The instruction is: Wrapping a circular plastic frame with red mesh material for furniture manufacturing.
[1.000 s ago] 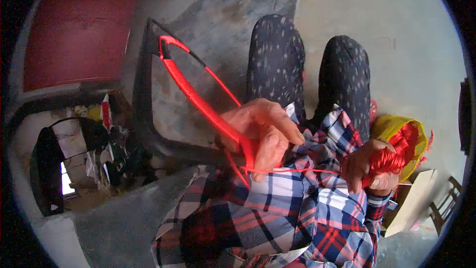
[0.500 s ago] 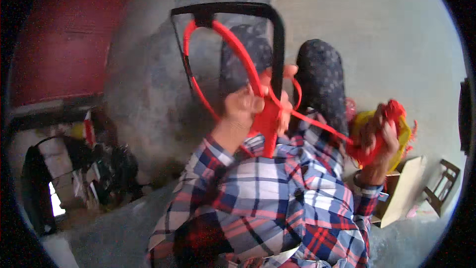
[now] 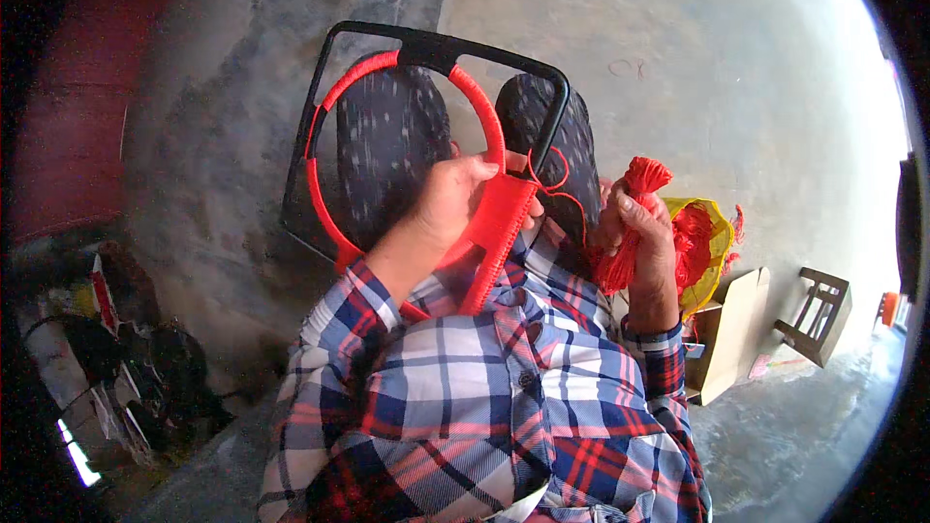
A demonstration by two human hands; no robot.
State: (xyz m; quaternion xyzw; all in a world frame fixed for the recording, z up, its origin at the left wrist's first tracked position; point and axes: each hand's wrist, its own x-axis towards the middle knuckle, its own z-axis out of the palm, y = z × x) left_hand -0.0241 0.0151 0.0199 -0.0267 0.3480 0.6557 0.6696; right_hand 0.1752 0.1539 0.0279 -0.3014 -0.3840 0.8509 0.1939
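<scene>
My left hand (image 3: pixel 450 196) is closed round the red-wound side of a frame, its thumb lying on the cord. The black outer frame (image 3: pixel 446 42) is roughly rectangular. Inside it sits a ring (image 3: pixel 477 102) mostly bound in red cord, with a flat red-covered panel (image 3: pixel 499 228) towards my lap. A thin red cord (image 3: pixel 572 196) loops slackly from the panel's upper corner towards my right hand. In my right hand (image 3: pixel 655 242), a bundle of red cord (image 3: pixel 645 176) is gripped upright, its lower strands showing below the fingers. The frame rests over my thighs and lap.
To the right stands a yellow bag (image 3: pixel 719 232) filled with more red cord (image 3: pixel 690 237). Beyond it are an open cardboard box (image 3: pixel 731 339) and a small wooden stool (image 3: pixel 816 318). Dark clutter (image 3: pixel 126 368) lies at left, near a dark red surface (image 3: pixel 73 107).
My right hand has come inward with the cord bundle, and the cord between it and the frame has gone slack. The frame has turned to face up more flatly.
</scene>
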